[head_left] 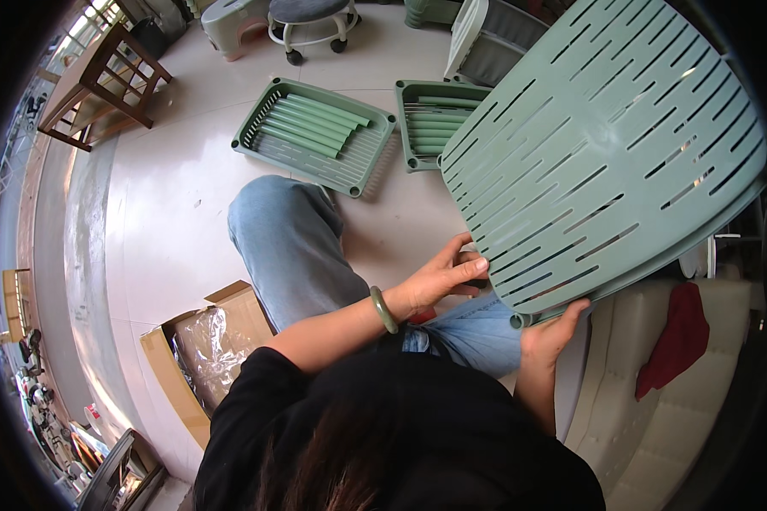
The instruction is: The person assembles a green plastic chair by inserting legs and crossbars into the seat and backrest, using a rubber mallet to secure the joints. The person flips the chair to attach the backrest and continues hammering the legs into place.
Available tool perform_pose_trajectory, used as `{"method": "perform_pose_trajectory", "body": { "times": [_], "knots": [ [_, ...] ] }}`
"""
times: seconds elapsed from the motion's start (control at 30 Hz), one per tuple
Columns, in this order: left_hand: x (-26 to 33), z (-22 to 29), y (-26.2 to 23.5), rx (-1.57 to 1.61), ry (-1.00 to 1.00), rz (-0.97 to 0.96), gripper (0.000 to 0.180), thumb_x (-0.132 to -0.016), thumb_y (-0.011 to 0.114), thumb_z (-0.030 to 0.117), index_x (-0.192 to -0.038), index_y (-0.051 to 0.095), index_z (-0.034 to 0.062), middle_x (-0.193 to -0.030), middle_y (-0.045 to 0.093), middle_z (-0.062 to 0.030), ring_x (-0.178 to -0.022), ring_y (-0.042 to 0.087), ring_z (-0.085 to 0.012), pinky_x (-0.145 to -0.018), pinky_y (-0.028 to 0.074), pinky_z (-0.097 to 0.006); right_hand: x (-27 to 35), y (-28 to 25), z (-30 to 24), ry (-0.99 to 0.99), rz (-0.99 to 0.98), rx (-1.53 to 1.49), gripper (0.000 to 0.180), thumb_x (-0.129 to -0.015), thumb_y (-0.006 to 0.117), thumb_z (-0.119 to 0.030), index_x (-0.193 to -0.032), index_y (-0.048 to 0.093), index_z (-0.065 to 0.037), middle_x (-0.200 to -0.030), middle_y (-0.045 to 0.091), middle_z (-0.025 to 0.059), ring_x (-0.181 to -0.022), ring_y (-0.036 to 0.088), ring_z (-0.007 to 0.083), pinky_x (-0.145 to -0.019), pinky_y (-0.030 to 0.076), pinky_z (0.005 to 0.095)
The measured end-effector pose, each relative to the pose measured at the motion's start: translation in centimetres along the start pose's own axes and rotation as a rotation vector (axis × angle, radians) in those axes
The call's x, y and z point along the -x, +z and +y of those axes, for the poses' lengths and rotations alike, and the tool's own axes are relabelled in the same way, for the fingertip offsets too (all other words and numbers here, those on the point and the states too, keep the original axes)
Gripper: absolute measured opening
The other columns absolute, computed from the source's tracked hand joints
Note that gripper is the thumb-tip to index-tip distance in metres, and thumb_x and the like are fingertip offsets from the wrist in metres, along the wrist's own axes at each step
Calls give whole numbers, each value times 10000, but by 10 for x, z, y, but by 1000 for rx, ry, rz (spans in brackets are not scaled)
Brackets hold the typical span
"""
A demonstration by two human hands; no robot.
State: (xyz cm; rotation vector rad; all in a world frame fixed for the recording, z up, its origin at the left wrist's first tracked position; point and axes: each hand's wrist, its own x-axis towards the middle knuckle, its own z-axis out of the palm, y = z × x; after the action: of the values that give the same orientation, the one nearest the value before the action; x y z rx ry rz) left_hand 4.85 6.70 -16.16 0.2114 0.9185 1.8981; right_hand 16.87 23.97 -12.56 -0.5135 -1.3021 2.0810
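A large pale green slotted plastic shelf tray (601, 162) is tilted up in front of me on the right, its slotted face toward me. A second rim shows along its lower right edge; whether this is another stacked tray I cannot tell. My left hand (450, 274), below a green bangle (383, 309), is closed at the tray's left edge, thumb on the near side and fingers bent partly behind it. My right hand (552, 334) grips the lower edge near a round corner socket (520, 321). Its thumb lies along the rim, and its other fingers are hidden under the tray.
On the floor ahead, a green tray (349, 175) holds several green tubes (307, 123); another tray (413, 160) with tubes lies beside it. An open cardboard box (175, 379) with clear plastic is at left. A cream sofa (622, 426) bears a red cloth (677, 336). A wheeled stool (311, 30) stands beyond.
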Motion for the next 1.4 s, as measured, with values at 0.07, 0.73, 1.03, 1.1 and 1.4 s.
{"method": "perform_pose_trajectory", "body": {
  "times": [0.07, 0.73, 1.03, 1.1, 1.4],
  "knots": [
    [-5, -4, 3, 81, 70, -25, 896, -872, 620, 556, -1465, 206, 27, -1374, 437, -159, -1244, 483, -285, -968, 452, -437, 11, -1, 11, 34, -20, 41, 787, -917, 509, -588, -1472, 266, -87, -1475, 346, 67, -1331, 365, 253, -1075, 339, 442],
    [55, 154, -135, 72, -537, 699, 401, -902, 535, 428, -1084, 610, 79, -974, 662, -97, -832, 647, -230, -795, 548, -384, -74, 27, -13, 340, -28, -387, 359, -927, 617, -289, -1185, 553, -48, -1165, 603, 74, -1076, 569, 213, -907, 487, 376],
    [-6, 121, -274, -133, -704, 764, 553, -846, 522, 592, -1010, 618, 72, -830, 645, -96, -689, 617, -231, -664, 539, -368, -107, -3, 151, 766, 423, -416, 349, -891, 661, -186, -1198, 530, -84, -1174, 585, 64, -1101, 543, 224, -946, 450, 399],
    [-18, 99, -300, -86, -669, 682, 548, -858, 512, 579, -1057, 605, 76, -879, 644, -90, -734, 620, -227, -690, 535, -368, -114, -13, 175, 734, 393, -335, 356, -888, 670, -209, -1196, 528, -100, -1155, 589, 52, -1062, 555, 211, -901, 458, 387],
    [-21, 38, -335, 208, -444, 638, 552, -894, 514, 541, -1197, 559, 82, -1003, 652, -107, -885, 640, -236, -733, 557, -347, -125, 7, 194, 732, -89, 163, 347, -987, 533, -318, -1248, 480, -96, -1108, 609, 83, -953, 603, 191, -826, 459, 341]
  ]
}}
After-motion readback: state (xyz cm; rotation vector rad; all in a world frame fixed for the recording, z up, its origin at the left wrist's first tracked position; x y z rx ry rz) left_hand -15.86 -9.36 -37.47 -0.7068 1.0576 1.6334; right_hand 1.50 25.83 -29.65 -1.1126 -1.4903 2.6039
